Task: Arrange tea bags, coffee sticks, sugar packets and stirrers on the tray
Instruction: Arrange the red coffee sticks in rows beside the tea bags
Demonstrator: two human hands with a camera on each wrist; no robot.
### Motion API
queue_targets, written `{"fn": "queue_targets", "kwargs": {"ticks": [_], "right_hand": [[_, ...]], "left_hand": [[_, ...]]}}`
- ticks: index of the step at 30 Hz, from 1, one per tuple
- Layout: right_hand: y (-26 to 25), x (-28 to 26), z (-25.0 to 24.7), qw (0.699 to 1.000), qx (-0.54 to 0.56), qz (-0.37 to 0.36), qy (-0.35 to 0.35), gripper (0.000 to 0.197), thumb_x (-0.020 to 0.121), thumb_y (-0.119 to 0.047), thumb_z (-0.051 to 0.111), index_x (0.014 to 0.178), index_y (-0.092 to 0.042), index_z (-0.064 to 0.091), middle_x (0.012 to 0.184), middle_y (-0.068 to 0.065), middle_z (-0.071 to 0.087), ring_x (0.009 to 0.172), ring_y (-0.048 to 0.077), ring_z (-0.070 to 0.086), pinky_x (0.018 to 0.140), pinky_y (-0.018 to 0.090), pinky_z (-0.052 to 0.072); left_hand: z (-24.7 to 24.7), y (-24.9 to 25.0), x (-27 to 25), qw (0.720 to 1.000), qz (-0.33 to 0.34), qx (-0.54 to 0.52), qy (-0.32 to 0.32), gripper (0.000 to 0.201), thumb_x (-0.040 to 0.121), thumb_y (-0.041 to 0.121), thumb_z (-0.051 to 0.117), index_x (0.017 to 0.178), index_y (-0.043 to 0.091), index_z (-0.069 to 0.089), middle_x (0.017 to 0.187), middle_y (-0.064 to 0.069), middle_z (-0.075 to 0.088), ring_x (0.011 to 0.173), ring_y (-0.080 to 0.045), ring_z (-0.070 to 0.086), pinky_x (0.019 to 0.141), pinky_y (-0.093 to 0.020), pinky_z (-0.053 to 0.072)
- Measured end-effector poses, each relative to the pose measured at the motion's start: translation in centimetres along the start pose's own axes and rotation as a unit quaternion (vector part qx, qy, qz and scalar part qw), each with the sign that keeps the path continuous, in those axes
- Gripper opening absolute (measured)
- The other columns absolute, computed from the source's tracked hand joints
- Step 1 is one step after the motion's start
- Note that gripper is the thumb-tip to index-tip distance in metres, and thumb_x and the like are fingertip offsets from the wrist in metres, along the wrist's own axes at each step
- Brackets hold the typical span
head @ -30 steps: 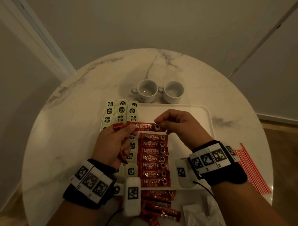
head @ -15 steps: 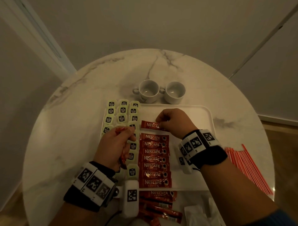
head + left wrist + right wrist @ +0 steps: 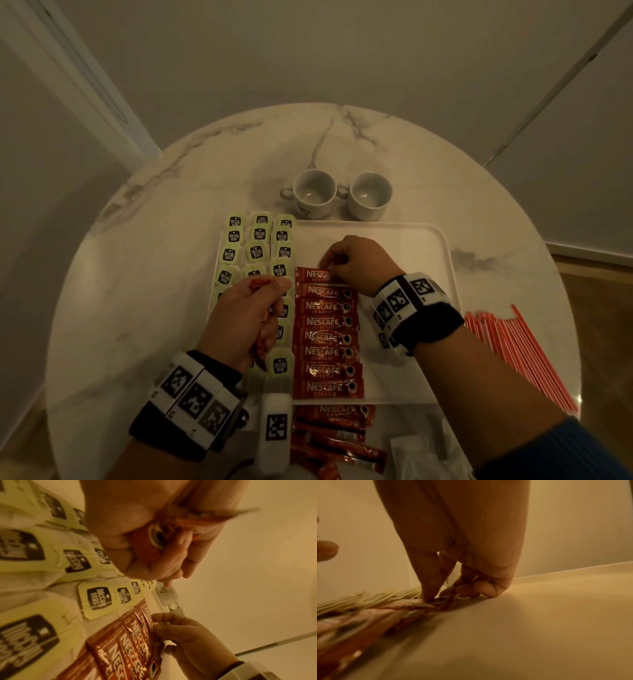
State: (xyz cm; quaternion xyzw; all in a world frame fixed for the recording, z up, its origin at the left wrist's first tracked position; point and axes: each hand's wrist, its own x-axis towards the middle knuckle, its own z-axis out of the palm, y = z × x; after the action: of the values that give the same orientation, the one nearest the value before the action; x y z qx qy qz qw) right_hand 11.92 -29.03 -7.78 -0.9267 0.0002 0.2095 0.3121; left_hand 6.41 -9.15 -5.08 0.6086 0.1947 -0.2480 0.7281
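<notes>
A white tray (image 3: 418,240) holds columns of pale green tea bags (image 3: 257,234) on its left and a column of red coffee sticks (image 3: 325,337) down the middle. My right hand (image 3: 356,263) pinches the right end of the topmost coffee stick (image 3: 313,275), which lies flat on the tray at the head of the column. The wrist view shows its fingertips (image 3: 428,599) pressing that stick's end (image 3: 440,603). My left hand (image 3: 246,315) hovers over the tea bags and grips a bundle of more coffee sticks (image 3: 171,534).
Two white cups (image 3: 315,193) stand behind the tray on the round marble table (image 3: 137,308). Red striped stirrers (image 3: 524,346) lie to the right of the tray. Loose coffee sticks (image 3: 335,435) and white sugar packets (image 3: 421,455) lie near the front edge.
The stick held by both hands above the tray now lies at the top of the column. My left hand let go of it and drew back; my right hand went down with it.
</notes>
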Motion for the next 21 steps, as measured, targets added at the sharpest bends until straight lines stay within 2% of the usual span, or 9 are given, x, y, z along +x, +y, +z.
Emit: {"fn": "queue_targets", "kwargs": {"ticks": [3, 6, 11, 17, 21], "right_hand": [[-0.1, -0.1, 0.0, 1.0, 0.022, -0.003, 0.01, 0.017, 0.084, -0.018, 0.065, 0.097, -0.025, 0.073, 0.097, 0.0, 0.057, 0.092, 0.013, 0.054, 0.076, 0.021, 0.041], [-0.2, -0.1, 0.2, 1.0, 0.007, -0.01, 0.006, 0.016, 0.081, -0.023, 0.072, 0.097, -0.026, 0.073, 0.099, -0.001, 0.055, 0.093, 0.014, 0.054, 0.081, 0.025, 0.047], [0.0, 0.0, 0.2, 1.0, 0.001, -0.011, 0.005, 0.013, 0.08, -0.021, 0.073, 0.092, -0.025, 0.075, 0.094, -0.003, 0.056, 0.091, 0.014, 0.055, 0.074, 0.021, 0.043], [0.1, -0.1, 0.5, 1.0, -0.011, -0.017, 0.008, 0.012, 0.079, -0.026, 0.074, 0.091, -0.026, 0.073, 0.093, -0.004, 0.057, 0.095, 0.016, 0.052, 0.083, 0.03, 0.048], [0.4, -0.2, 0.4, 0.999, 0.03, -0.006, 0.024, 0.021, 0.078, -0.026, 0.075, 0.099, -0.025, 0.07, 0.094, -0.004, 0.057, 0.091, 0.012, 0.054, 0.076, 0.021, 0.044]], "left_hand": [[0.0, 0.0, 0.0, 1.0, -0.001, 0.0, -0.002, 0.016, 0.09, 0.019, 0.061, 0.098, 0.005, 0.06, 0.062, -0.004, 0.051, 0.034, -0.011, 0.031, 0.037, -0.018, 0.029], [0.0, -0.2, 0.0, 1.0, -0.006, 0.008, -0.005, 0.02, 0.091, 0.02, 0.06, 0.101, 0.003, 0.06, 0.062, -0.004, 0.051, 0.035, -0.011, 0.032, 0.036, -0.018, 0.029], [-0.1, -0.5, 0.1, 0.999, -0.029, 0.016, -0.007, 0.024, 0.091, 0.022, 0.06, 0.107, 0.004, 0.063, 0.061, -0.003, 0.052, 0.035, -0.011, 0.032, 0.036, -0.019, 0.029], [-0.2, -1.0, 0.2, 0.999, -0.042, 0.023, -0.005, 0.021, 0.091, 0.022, 0.061, 0.104, 0.006, 0.064, 0.063, -0.004, 0.051, 0.037, -0.012, 0.032, 0.039, -0.02, 0.029], [0.0, -0.9, -0.1, 0.999, -0.035, 0.016, -0.01, 0.023, 0.091, 0.023, 0.059, 0.106, 0.005, 0.063, 0.063, -0.004, 0.051, 0.038, -0.012, 0.033, 0.038, -0.021, 0.03]]}}
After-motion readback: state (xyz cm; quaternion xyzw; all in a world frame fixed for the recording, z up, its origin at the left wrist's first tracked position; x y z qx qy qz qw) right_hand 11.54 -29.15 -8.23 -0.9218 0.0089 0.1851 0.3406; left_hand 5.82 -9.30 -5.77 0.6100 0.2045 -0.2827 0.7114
